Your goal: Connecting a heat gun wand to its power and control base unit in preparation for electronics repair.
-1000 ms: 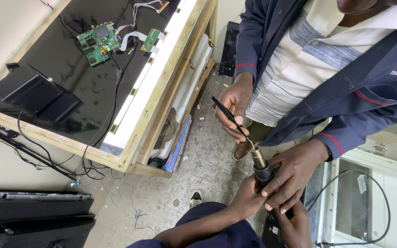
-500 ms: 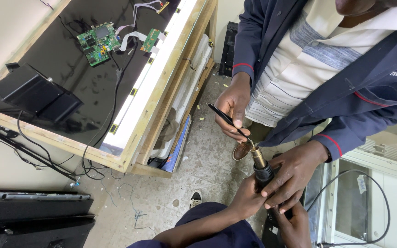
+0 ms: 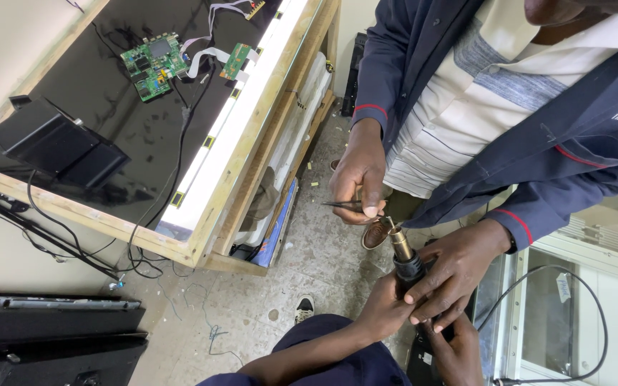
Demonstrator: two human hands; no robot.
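Observation:
A hot-air tool with a brass nozzle (image 3: 399,245) and black body points up at the lower middle. My left hand (image 3: 383,307) reaches from my dark blue sleeve and grips the black body from the left. My right hand (image 3: 458,352) holds the tool's lower handle near the bottom edge. A person in a navy jacket stands facing me. One of their hands (image 3: 460,266) wraps the tool body just above my fingers. Their other hand (image 3: 359,171) pinches thin dark tweezers (image 3: 343,206) close to the nozzle tip.
A wooden-framed bench (image 3: 252,164) at the left carries an opened flat screen panel with a green circuit board (image 3: 153,66) and a black box (image 3: 55,146). Cables (image 3: 73,246) hang off its edge. Black panels (image 3: 44,336) lie bottom left. A white cabinet (image 3: 602,314) with a black cord stands right.
The other person's hand has turned the tweezers from a steep slant to nearly level and brought them down to the nozzle tip. My hands stay on the tool.

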